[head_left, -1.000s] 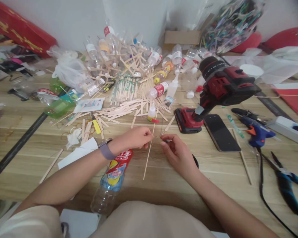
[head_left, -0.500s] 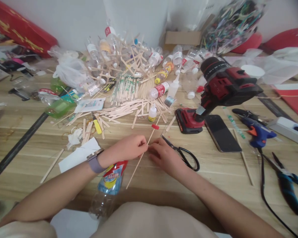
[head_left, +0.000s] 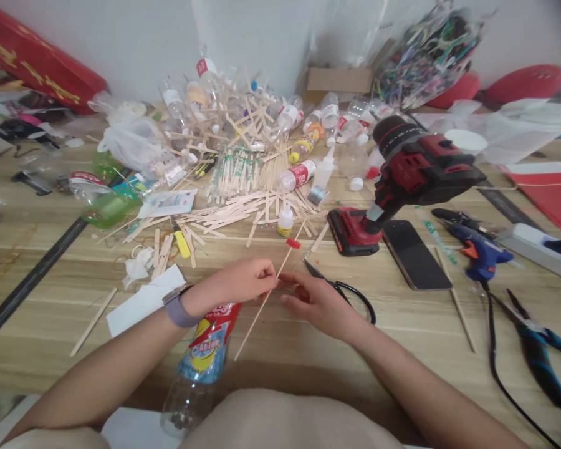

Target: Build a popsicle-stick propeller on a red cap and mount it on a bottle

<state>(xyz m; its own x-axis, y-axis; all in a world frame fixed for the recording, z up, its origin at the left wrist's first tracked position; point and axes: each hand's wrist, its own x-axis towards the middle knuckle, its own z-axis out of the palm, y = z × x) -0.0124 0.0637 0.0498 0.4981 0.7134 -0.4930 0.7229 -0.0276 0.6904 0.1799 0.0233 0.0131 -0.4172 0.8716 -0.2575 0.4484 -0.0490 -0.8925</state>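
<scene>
My left hand (head_left: 247,279) is closed in a pinch on a thin wooden stick (head_left: 250,330), which slants from lower left to upper right. A red bottle cap (head_left: 293,244) sits across the stick above my fingers. My right hand (head_left: 320,304) is just right of the stick, its thumb and fingers apart; the fingertips reach the stick beside my left fingertips, and whether they touch it I cannot tell. Black-handled scissors (head_left: 365,299) lie partly behind my right hand. Under my left wrist lies a clear plastic bottle (head_left: 203,362) with a blue and red label.
A red cordless drill (head_left: 416,168) stands to the right, beside a phone (head_left: 417,254), a blue glue gun (head_left: 485,254) and pliers (head_left: 540,349). A small glue bottle (head_left: 285,222) stands before the craft sticks (head_left: 229,213). Bottles are heaped behind.
My right hand's fingers have spread, with the thumb dropping away from them. My left hand still pinches the stick. The view has shifted slightly.
</scene>
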